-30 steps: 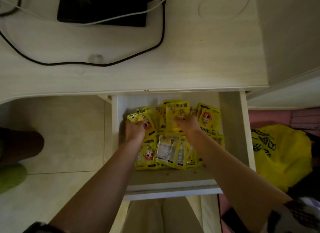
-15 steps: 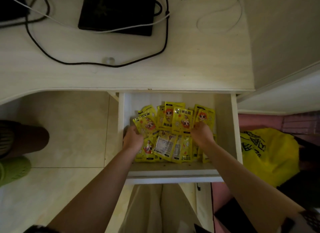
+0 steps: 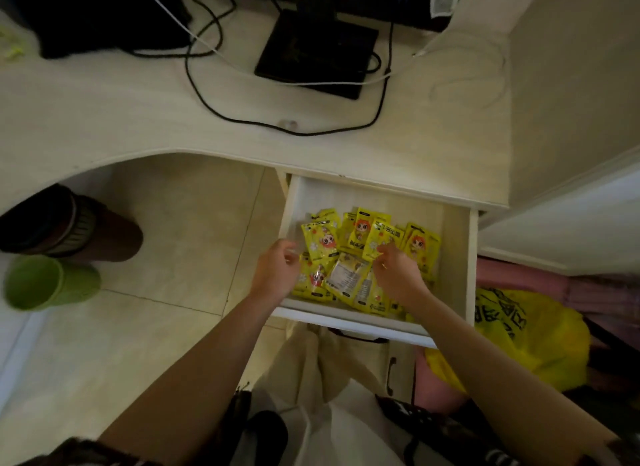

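The drawer is pulled out from under the desk, and both hands are inside it. The yellow packets lie in the drawer as a loose heap, overlapping one another. They fill the middle and the front part, while the back part of the drawer floor is bare. Most of them show a cartoon face with orange hair. One white-backed packet near the front of the drawer lies with its printed back side up.

The left hand is by the left wall of the drawer, just at the left edge of the heap. Its fingers are curled toward the nearest packet, but the picture is blurred there, so I cannot tell if the hand pinches a packet or only touches it. The right hand is over the right half of the drawer and rests on the heap. Its fingers are bent down onto the packets, and I cannot tell if they grasp one or only press on it. The white-backed packet lies between the two hands.

Behind the drawer, on the desk, there is a flat black device, with a black cable and a white cable running by it. To the right of the drawer lies a yellow plastic bag. To the left of the drawer, well apart, a green shoe stands on the tiled floor. Below the front of the drawer some pale cloth is seen
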Demonstrator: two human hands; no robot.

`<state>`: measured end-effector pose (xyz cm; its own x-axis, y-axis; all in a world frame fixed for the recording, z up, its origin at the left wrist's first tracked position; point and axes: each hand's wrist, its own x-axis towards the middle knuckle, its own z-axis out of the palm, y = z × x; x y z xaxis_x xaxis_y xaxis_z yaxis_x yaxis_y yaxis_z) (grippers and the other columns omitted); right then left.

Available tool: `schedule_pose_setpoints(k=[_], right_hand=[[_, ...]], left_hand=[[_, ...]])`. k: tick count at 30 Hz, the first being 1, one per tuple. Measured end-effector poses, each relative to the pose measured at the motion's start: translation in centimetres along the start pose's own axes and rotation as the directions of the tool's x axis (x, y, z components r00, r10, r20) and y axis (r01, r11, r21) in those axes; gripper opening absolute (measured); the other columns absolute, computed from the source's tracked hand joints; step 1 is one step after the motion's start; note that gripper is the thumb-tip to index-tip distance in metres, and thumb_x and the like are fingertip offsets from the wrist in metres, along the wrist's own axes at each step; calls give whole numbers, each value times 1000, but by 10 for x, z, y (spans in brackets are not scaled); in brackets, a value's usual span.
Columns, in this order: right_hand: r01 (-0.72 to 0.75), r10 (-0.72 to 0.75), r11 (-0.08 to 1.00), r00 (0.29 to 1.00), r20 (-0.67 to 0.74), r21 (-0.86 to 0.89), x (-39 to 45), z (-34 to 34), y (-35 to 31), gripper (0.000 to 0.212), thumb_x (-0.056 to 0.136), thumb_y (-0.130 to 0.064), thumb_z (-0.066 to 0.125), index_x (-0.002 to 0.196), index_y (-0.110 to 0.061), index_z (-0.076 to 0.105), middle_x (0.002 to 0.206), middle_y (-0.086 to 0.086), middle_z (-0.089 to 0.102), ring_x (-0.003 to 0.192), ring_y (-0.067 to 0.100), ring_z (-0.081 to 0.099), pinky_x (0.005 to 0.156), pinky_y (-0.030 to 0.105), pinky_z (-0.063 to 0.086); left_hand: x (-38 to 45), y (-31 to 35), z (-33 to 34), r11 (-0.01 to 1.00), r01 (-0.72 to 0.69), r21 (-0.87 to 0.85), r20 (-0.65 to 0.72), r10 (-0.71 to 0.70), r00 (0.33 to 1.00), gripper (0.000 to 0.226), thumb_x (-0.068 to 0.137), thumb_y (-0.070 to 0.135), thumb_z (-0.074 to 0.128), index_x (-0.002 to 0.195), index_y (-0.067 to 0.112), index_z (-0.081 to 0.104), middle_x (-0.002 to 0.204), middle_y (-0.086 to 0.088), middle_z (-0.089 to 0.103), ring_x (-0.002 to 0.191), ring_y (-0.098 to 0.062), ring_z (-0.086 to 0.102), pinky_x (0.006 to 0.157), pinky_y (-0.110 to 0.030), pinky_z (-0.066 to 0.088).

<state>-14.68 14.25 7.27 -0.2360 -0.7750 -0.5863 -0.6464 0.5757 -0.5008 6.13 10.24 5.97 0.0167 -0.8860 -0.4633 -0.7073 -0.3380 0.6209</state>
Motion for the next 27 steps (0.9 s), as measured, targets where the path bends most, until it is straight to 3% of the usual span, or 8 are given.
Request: schedule_pose_setpoints(k=[4, 10, 16, 20, 27], right_hand=[[177, -175, 976, 984, 27, -130, -14, 18, -27, 34, 98, -18, 41, 129, -10, 48, 86, 6, 64, 60, 16, 57, 51, 28, 47], [392, -364, 883, 919, 153, -258, -31, 54, -78, 32, 96, -19, 43, 127, -12, 49, 109, 10, 65, 96, 26, 65, 77, 35, 55], [516, -450, 805, 853, 264, -293, -48, 102, -134, 34, 96, -19, 45, 127, -10, 50, 126, 12, 60, 114, 28, 58, 93, 40, 49], [581, -487, 745, 809, 329, -327, -58, 142, -178, 34, 95, -20, 44, 126, -7, 51, 124, 14, 59, 113, 31, 56, 92, 36, 45], [642, -530, 689, 763, 370, -337, -75, 215, -257, 34, 98, -22, 38, 126, -8, 51, 123, 10, 59, 107, 25, 58, 86, 34, 46]], left_hand=[[-26, -15, -21, 998, -43, -51, -100, 38, 994, 27, 90, 13, 55, 117, 14, 59, 102, -6, 72, 92, -20, 66, 78, -24, 45], [-60, -52, -57, 998, -38, 47, -207, 47, 977, 24, 92, 15, 51, 115, 16, 59, 96, -4, 69, 91, -21, 62, 79, -40, 53], [-79, -110, -95, 993, 112, 42, -318, -93, 943, 22, 93, 23, 50, 113, 24, 58, 99, 0, 67, 90, -16, 61, 71, -26, 46], [-90, -151, -130, 982, 191, 14, -371, -172, 912, 22, 94, 25, 48, 114, 25, 58, 99, 3, 65, 86, -11, 60, 70, -22, 44], [-99, -234, -212, 973, 229, 30, -449, -191, 873, 21, 94, 23, 50, 112, 22, 60, 99, 3, 65, 89, -11, 59, 73, -23, 45]])
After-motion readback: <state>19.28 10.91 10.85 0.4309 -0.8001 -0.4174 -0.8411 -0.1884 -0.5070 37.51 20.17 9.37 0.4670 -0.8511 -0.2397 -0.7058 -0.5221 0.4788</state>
